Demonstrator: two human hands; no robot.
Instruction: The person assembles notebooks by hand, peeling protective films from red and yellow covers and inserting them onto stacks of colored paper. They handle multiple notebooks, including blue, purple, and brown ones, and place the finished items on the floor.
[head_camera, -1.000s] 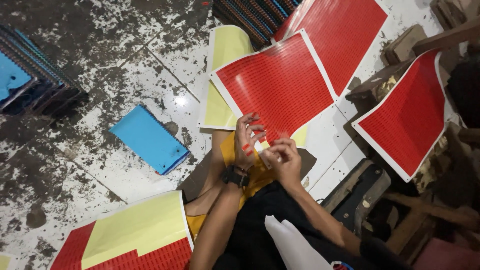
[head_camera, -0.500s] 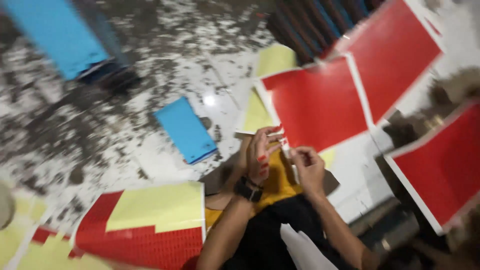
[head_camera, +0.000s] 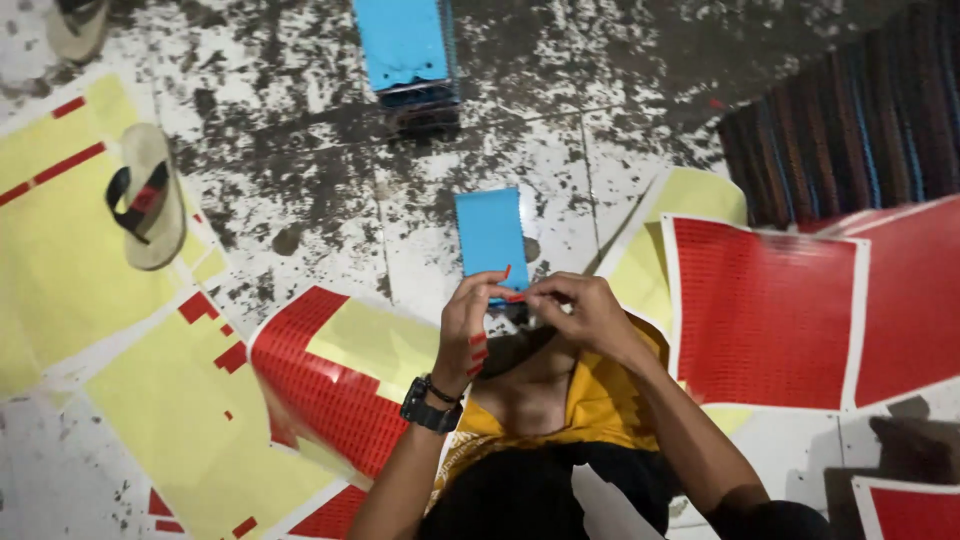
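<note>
My left hand, with a black watch on the wrist, is raised over my lap, and several small red stickers cling to its fingers. My right hand meets it fingertip to fingertip, pinching one small red sticker between them. A blue card lies on the speckled floor just beyond both hands, with a red sticker at its lower edge. A red sticker sheet lies to the right of my right hand. A partly peeled red and yellow sheet lies by my left forearm.
A stack of blue cards stands at the top centre. Yellow backing sheets cover the floor on the left, with a sandal on them and another sandal at the top left. A striped rug lies at the top right.
The view has swung left, so the yellow sheets and sandals come into sight. My hands stay together at the fingertips, now just in front of the blue card.
</note>
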